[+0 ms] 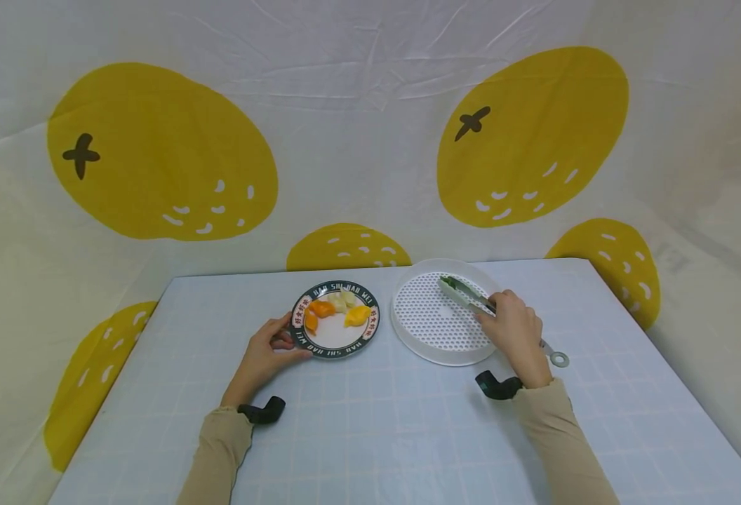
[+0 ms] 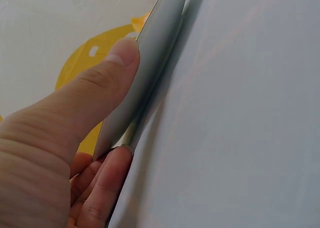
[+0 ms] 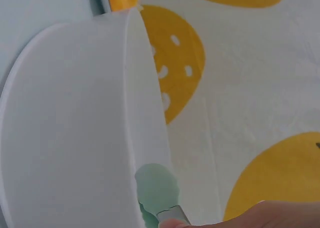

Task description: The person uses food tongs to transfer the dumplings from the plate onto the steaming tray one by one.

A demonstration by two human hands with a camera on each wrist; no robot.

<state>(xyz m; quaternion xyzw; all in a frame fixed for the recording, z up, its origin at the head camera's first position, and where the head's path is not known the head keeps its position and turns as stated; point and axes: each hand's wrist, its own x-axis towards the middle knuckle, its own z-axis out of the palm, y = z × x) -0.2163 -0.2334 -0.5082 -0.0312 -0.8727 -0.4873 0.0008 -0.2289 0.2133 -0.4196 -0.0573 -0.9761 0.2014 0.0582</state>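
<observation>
1. The left hand [image 1: 263,358] grips the near-left rim of a dark-rimmed plate [image 1: 335,343]; in the left wrist view the thumb [image 2: 100,85] lies on top of the rim and a finger [image 2: 107,180] curls beneath it.
2. The plate sits on the table [image 1: 370,435] a little left of the middle, toward the far edge. It holds orange pieces [image 1: 322,308], a yellow piece [image 1: 358,315] and pale pieces [image 1: 343,299], all gathered in its far half.
3. The right hand [image 1: 517,335] is clenched around a pair of tongs [image 1: 471,298], fingers wrapped about the arms near their middle.
4. The tongs point toward the far-left, their green tips [image 1: 449,283] hanging over the far part of a white perforated tray [image 1: 434,351]. The ring end [image 1: 559,359] sticks out behind the hand, over the table.
5. Whether the tips touch the tray floor cannot be told; nothing shows between them.
6. The tray stands just right of the plate, the two rims nearly meeting, toward the table's far edge.
7. Both sleeves are beige, with a dark wrist mount [image 1: 499,386] at the right wrist.
</observation>
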